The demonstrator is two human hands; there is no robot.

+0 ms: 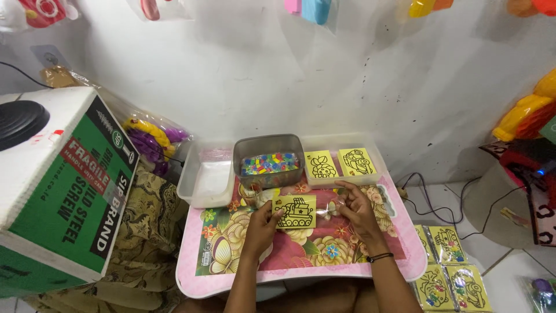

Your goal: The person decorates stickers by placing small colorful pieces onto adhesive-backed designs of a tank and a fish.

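Observation:
My left hand (263, 223) grips the left edge of a small yellow card (295, 211) printed with a black line drawing of a vehicle. It hovers over a pink floral lap table (220, 272). My right hand (354, 210) pinches a clear plastic sleeve (328, 210) at the card's right edge. Just beyond stands a grey tub (269, 152) holding small colourful pieces.
A clear tray (341, 174) at the back right holds two more yellow cards, and a clear tub (205, 179) sits at the back left. Several bagged yellow cards (449, 266) lie on the floor to the right. A large cardboard box (63, 185) stands to the left. Cables (434, 203) run along the wall.

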